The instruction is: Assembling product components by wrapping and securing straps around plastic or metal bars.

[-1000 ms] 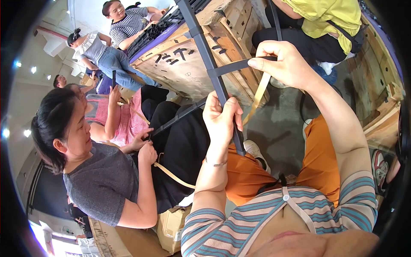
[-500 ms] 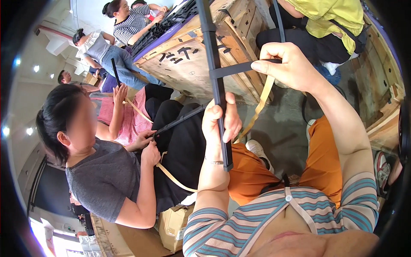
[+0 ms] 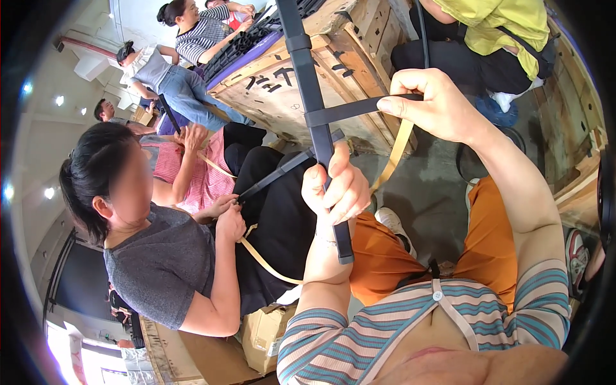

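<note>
My left hand (image 3: 335, 189) is wrapped round a long flat black bar (image 3: 312, 83), which stands steeply in front of me and leans a little left at its top. A strip of black tape (image 3: 353, 110) crosses the bar above that hand and stretches sideways to my right hand (image 3: 436, 102). The right thumb and fingertips pinch the tape's far end. From beneath the right hand hangs a yellowish ribbon (image 3: 396, 154), which looks like backing paper; it passes down behind my left hand.
On my left a seated person in grey (image 3: 163, 256) works on a similar black bar (image 3: 276, 174) with a yellowish ribbon. A wooden crate (image 3: 269, 96) ahead carries black parts (image 3: 256, 40). Someone in yellow (image 3: 500, 29) sits at the far right. A cardboard box (image 3: 262, 337) stands lower left.
The bar's upper part has swung slightly left, and the taped spot has moved a little down and left. My left fingers now curl further round the bar. My right hand keeps its pinch.
</note>
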Available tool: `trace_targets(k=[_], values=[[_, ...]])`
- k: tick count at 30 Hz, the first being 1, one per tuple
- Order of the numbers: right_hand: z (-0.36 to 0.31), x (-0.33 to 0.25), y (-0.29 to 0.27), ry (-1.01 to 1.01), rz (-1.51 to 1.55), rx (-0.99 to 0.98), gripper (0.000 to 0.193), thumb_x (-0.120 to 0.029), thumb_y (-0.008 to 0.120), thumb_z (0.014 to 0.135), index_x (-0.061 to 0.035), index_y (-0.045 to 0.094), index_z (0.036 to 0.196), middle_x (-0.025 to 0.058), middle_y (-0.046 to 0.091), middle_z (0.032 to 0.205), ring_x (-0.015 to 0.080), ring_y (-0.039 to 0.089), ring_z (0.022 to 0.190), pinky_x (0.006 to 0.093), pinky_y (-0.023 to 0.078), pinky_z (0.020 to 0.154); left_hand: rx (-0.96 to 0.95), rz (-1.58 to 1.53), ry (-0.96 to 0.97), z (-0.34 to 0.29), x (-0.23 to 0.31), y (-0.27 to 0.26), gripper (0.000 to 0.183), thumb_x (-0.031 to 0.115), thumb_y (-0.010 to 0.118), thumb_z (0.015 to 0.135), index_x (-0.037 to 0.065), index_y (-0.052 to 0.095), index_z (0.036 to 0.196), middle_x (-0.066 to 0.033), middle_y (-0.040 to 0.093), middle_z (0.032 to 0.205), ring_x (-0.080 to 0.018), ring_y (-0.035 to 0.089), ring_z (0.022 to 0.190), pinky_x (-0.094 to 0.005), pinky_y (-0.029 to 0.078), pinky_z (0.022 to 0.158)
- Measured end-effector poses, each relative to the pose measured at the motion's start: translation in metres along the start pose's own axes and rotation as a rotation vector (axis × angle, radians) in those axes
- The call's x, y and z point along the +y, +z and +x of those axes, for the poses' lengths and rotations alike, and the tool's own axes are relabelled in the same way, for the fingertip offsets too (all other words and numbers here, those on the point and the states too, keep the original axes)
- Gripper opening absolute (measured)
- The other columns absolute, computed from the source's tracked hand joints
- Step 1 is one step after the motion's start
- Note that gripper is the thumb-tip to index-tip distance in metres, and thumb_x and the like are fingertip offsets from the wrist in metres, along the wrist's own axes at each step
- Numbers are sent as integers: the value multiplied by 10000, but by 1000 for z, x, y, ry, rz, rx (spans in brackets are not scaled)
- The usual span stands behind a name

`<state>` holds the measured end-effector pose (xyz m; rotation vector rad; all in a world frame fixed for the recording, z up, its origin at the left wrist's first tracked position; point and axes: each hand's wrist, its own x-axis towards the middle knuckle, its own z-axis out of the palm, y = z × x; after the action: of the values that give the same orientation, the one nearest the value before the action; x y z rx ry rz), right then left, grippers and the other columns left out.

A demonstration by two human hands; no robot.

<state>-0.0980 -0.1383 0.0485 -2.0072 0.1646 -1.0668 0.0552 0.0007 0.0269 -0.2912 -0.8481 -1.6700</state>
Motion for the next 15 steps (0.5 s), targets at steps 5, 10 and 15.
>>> trace_targets(k=[5, 10, 15], values=[[2, 2, 2, 29, 55, -38, 305, -158, 628, 825, -42, 434, 620, -57, 352, 587, 26, 304, 570, 211, 268, 488, 8, 14, -69, 1, 4, 2, 198, 162, 398, 902, -27, 370, 851, -51, 453, 424, -147, 477, 286, -209, 352, 234], [3, 6, -2, -8, 6, -10, 282, -193, 638, 811, -16, 505, 635, -9, 383, 520, 44, 322, 514, 233, 281, 457, 264, 136, -89, -3, 9, -1, 280, 228, 465, 868, -49, 428, 882, -46, 396, 441, -135, 359, 254, -242, 296, 236], [3, 11, -4, -25, 4, -31, 275, -184, 633, 811, -19, 508, 630, -16, 362, 502, 51, 320, 510, 237, 279, 457, 263, 144, -87, -2, 6, 0, 303, 228, 491, 850, -72, 445, 866, -56, 394, 440, -138, 340, 254, -242, 279, 240]])
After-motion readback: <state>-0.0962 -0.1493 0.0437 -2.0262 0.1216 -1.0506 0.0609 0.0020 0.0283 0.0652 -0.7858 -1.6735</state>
